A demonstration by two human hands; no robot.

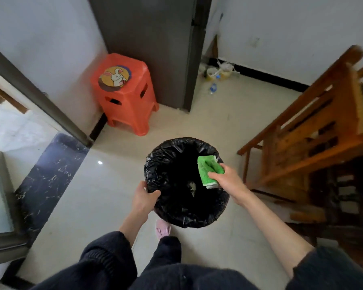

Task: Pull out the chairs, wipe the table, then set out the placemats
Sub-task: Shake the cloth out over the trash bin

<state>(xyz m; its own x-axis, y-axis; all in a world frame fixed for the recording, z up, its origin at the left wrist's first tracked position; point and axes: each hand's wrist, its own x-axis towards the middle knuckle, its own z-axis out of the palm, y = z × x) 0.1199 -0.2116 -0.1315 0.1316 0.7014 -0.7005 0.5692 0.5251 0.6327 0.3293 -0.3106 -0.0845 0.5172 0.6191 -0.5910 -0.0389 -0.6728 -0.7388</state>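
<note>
A round bin lined with a black bag [205,214] stands on the pale floor below me. My left hand [144,198] grips its left rim, thumb over the edge. My right hand [228,181] holds a folded green cleaning cloth [206,169] over the bin's right side. A small pale scrap lies at the bottom of the bin. A wooden chair [314,130] stands to the right, its back towards me. No table or placemats are in view.
An orange plastic stool [126,93] with a rabbit picture sits in the corner by a grey door [155,45]. Jars and a bottle [216,76] lie along the far wall. A dark marble threshold [48,176] and a sliding door frame are at left.
</note>
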